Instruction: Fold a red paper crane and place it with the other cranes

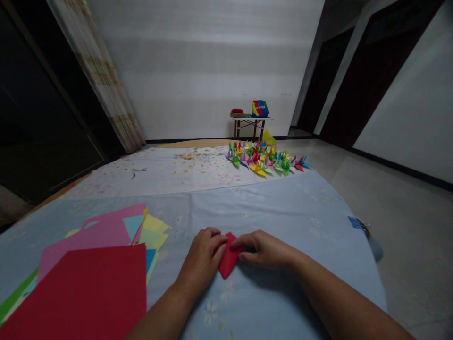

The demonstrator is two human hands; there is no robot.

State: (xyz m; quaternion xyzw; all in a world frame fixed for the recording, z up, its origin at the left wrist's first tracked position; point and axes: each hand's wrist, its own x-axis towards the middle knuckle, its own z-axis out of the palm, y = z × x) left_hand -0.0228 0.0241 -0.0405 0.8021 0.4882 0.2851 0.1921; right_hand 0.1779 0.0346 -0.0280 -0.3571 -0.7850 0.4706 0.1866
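Observation:
A small piece of red folded paper (229, 259), roughly diamond-shaped with a point toward me, lies on the light blue flowered cloth. From the left side my left hand (206, 250) grips its edge, with curled fingers and thumb against the paper. My right hand (260, 249) pinches the right edge between thumb and fingers. Parts of both side edges are hidden under the fingers.
Colored paper sheets, a red one (95, 288) on top, are spread at the left. Many folded paper cranes (264, 158) stand on the far right of the table. A small side table (252, 119) holds a colorful box (260, 108) by the wall.

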